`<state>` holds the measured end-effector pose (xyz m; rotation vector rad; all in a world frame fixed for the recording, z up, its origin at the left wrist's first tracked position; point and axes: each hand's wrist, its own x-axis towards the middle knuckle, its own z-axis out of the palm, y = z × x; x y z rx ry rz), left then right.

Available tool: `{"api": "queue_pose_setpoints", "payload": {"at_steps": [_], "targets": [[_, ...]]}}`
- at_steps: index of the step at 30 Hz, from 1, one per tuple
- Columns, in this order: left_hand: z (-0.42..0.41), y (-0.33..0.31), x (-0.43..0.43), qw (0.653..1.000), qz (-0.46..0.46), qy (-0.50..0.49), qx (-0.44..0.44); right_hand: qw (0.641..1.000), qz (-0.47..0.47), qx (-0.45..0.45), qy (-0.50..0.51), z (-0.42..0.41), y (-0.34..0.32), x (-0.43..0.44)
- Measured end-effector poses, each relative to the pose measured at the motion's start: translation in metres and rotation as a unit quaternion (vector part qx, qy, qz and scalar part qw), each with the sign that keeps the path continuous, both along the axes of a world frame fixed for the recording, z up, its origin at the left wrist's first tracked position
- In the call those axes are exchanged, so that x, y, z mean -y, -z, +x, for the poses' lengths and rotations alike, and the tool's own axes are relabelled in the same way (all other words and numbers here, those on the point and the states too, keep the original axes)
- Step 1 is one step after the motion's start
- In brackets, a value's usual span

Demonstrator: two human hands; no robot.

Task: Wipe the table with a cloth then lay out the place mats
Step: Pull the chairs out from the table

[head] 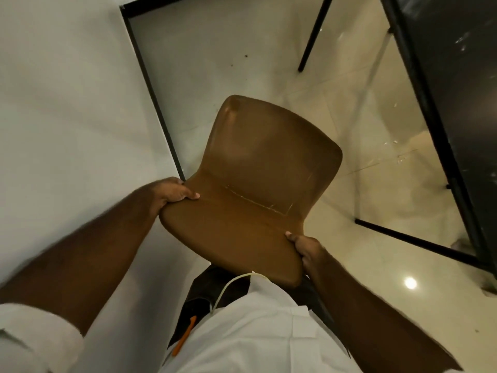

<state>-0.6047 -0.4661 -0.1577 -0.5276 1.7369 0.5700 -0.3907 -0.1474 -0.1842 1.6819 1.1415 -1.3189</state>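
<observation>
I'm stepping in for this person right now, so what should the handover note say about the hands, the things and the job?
Left hand: gripping the left edge of the brown chair backrest.
Right hand: gripping its right edge.
White table is left of the chair, dark table to the right.
No cloth or place mats in view.
Done: no sign of wiping visible.
Left: set the chair aside, wipe, lay mats.

White shirt (258,332) worn, left sleeve (32,337) rolled up above elbow, forearms bare. Dark trousers (215,286) seen below shirt hem. Thin white cable (228,289) draped across shirt front. Orange tab (185,335) clipped at waist.
</observation>
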Motion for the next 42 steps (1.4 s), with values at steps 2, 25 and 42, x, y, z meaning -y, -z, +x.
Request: {"api": "queue_pose_setpoints", "payload": {"at_steps": [2,25,42], "targets": [[-0.022,-0.008,-0.014,0.999,0.000,0.023,-0.025,1.000,0.021,-0.004,-0.011,-0.009,-0.003,-0.013],[-0.238,-0.063,-0.343,0.959,0.002,0.251,-0.134,0.971,0.034,-0.089,0.218,-0.111,-0.022,-0.221],[-0.309,-0.016,-0.521,0.926,0.065,0.366,-0.063,0.932,0.077,-0.022,0.355,-0.137,-0.004,-0.275]]}}
